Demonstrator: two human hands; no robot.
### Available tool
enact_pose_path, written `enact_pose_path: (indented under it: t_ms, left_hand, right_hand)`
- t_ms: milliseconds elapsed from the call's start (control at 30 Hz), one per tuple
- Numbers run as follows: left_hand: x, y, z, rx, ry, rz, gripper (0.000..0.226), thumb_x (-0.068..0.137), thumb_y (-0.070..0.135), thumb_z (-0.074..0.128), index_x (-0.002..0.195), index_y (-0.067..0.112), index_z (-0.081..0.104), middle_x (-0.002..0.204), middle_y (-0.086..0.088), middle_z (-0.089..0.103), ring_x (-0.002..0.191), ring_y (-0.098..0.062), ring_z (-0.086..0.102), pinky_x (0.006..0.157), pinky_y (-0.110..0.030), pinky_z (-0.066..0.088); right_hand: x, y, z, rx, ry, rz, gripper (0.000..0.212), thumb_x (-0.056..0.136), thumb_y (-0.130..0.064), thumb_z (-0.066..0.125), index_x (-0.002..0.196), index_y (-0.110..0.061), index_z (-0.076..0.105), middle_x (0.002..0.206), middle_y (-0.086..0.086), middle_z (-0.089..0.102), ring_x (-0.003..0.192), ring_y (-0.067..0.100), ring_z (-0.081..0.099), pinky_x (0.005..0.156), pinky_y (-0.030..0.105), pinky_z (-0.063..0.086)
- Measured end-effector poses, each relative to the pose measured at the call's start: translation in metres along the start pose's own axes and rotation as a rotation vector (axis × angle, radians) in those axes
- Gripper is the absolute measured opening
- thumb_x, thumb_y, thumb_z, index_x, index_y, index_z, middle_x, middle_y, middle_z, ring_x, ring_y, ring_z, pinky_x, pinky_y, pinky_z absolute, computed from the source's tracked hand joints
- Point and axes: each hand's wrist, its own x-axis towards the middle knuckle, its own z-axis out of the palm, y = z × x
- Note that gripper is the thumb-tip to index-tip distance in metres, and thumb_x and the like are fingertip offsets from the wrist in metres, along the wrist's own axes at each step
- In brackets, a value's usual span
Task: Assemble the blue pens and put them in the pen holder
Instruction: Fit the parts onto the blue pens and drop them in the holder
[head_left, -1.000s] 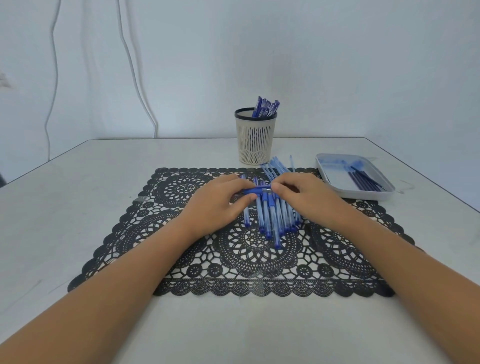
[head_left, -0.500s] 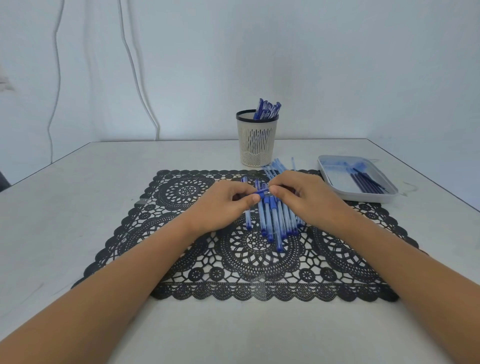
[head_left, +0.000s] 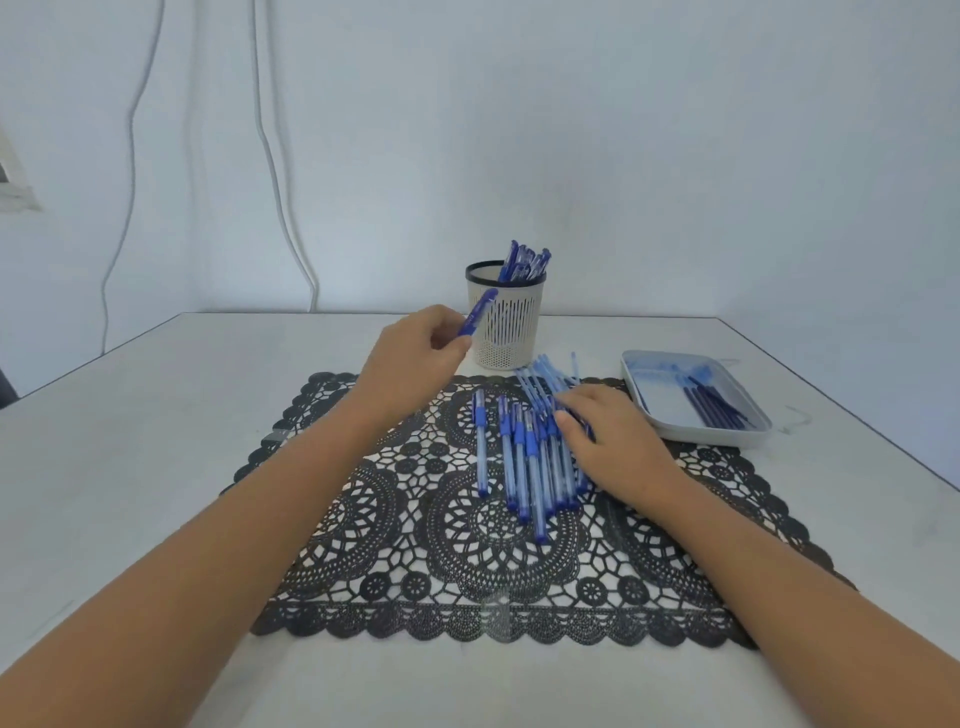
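Blue pen (head_left: 478, 313) pinched in its curled fingers, the left hand (head_left: 415, 358) has lifted from the pile, where both hands met half a second ago, to just left of the pen holder (head_left: 506, 322); the pen looks assembled and ready to drop in. The right hand (head_left: 613, 441), fingers relaxed, rests on the loose pens (head_left: 530, 457) on the lace mat (head_left: 467, 571).

Your right hand (head_left: 613, 441) is covering some pen barrels (head_left: 524, 457). Your left hand (head_left: 410, 358) is hiding the lower end of its pen (head_left: 478, 312).
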Motion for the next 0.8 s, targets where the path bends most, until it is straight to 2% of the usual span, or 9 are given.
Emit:
enact_pose_path:
  t_ms: [100, 200, 300, 367, 500, 733, 800]
  left_hand:
    - [0.036, 0.013, -0.009, -0.056, 0.132, -0.019, 0.016, 0.090, 0.022, 0.055, 0.104, 0.019, 0.063, 0.087, 0.008, 0.059, 0.079, -0.008, 0.053, 0.073, -0.023, 0.039]
    - [0.081, 0.029, -0.020, -0.184, 0.258, -0.046, 0.016, 0.088, 0.019, 0.056, 0.102, 0.017, 0.064, 0.078, 0.007, 0.060, 0.063, -0.002, 0.049, 0.059, -0.017, 0.037]
    - [0.118, 0.042, -0.028, -0.245, 0.367, -0.051, 0.016, 0.086, 0.017, 0.056, 0.099, 0.016, 0.065, 0.078, 0.008, 0.062, 0.064, -0.001, 0.051, 0.056, -0.016, 0.037]
    - [0.133, 0.047, -0.026, -0.230, 0.405, -0.056, 0.016, 0.086, 0.018, 0.055, 0.098, 0.016, 0.064, 0.082, 0.005, 0.064, 0.068, -0.007, 0.053, 0.059, -0.018, 0.039]
    - [0.144, 0.038, -0.003, -0.107, 0.334, -0.095, 0.018, 0.086, 0.015, 0.054, 0.099, 0.012, 0.066, 0.086, 0.001, 0.062, 0.076, -0.013, 0.055, 0.068, -0.022, 0.043]
    - [0.132, 0.013, 0.029, 0.094, 0.088, -0.158, 0.020, 0.086, 0.017, 0.052, 0.076, 0.006, 0.065, 0.069, -0.007, 0.051, 0.066, -0.022, 0.042, 0.054, -0.026, 0.032]
    - [0.128, 0.009, 0.029, 0.099, 0.066, -0.160, 0.011, 0.085, 0.017, 0.055, 0.088, 0.012, 0.064, 0.083, -0.007, 0.054, 0.080, -0.024, 0.048, 0.064, -0.026, 0.038]
  right_hand:
    - [0.002, 0.003, 0.004, -0.024, -0.061, -0.004, 0.039, 0.098, -0.028, 0.039, 0.133, -0.013, 0.049, 0.137, 0.001, 0.046, 0.127, 0.013, 0.037, 0.105, 0.020, 0.022]
    - [0.003, 0.006, 0.006, -0.026, -0.079, 0.003, 0.040, 0.098, -0.028, 0.038, 0.135, -0.015, 0.046, 0.142, -0.001, 0.042, 0.130, 0.012, 0.034, 0.108, 0.020, 0.019]
    - [0.004, 0.007, 0.007, -0.029, -0.074, -0.007, 0.041, 0.098, -0.029, 0.037, 0.137, -0.016, 0.044, 0.143, -0.002, 0.040, 0.131, 0.010, 0.032, 0.107, 0.017, 0.017]
    - [0.004, 0.008, 0.007, -0.026, -0.068, -0.012, 0.041, 0.098, -0.029, 0.038, 0.137, -0.017, 0.044, 0.143, -0.003, 0.041, 0.131, 0.010, 0.032, 0.108, 0.017, 0.017]
    - [0.005, 0.011, 0.010, -0.011, -0.059, -0.015, 0.041, 0.098, -0.030, 0.038, 0.137, -0.017, 0.044, 0.142, -0.003, 0.042, 0.131, 0.010, 0.033, 0.108, 0.018, 0.019]
    - [0.006, 0.011, 0.009, -0.011, -0.060, -0.014, 0.041, 0.098, -0.030, 0.038, 0.137, -0.018, 0.044, 0.142, -0.004, 0.041, 0.131, 0.010, 0.033, 0.108, 0.019, 0.021]
    - [0.005, 0.010, 0.008, -0.015, -0.063, -0.014, 0.041, 0.098, -0.030, 0.038, 0.137, -0.018, 0.044, 0.142, -0.003, 0.041, 0.131, 0.010, 0.033, 0.108, 0.020, 0.021]
